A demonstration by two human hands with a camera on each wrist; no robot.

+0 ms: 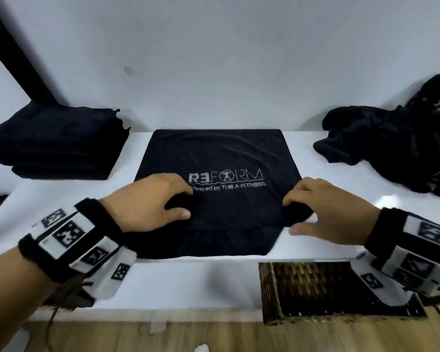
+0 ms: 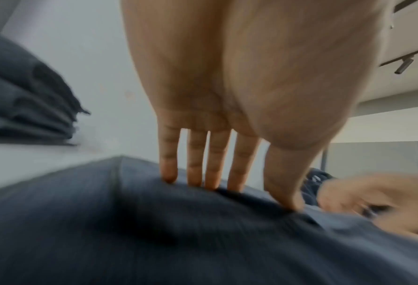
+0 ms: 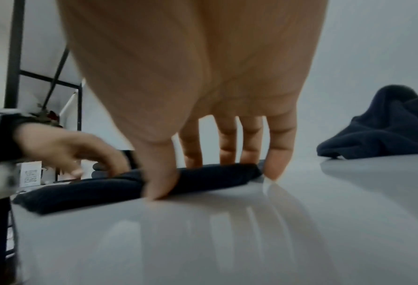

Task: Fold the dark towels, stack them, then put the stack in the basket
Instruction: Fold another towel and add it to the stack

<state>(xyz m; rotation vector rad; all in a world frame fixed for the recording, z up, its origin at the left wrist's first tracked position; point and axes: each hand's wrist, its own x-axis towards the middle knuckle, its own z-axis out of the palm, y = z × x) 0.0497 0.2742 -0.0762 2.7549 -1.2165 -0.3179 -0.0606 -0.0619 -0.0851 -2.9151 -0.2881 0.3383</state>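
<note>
A dark towel [image 1: 214, 153] with a white REFORM logo lies spread on the white table [image 1: 188, 283] in the head view. My left hand [image 1: 186, 203] pinches a raised ridge of it just left of the logo, fingers behind and thumb in front. My right hand [image 1: 291, 215] pinches the same ridge at the towel's right edge. The left wrist view shows my left hand [image 2: 241, 194] with fingertips pressed into the towel [image 2: 154, 231]. In the right wrist view my right hand [image 3: 198, 177] has the thumb before and the fingers behind the bunched towel [image 3: 81, 192].
A stack of folded dark towels [image 1: 56, 141] sits at the back left. A heap of unfolded dark towels [image 1: 391, 148] lies at the back right against the wall. A dark wicker basket [image 1: 272, 295] stands below the table's front edge at the right.
</note>
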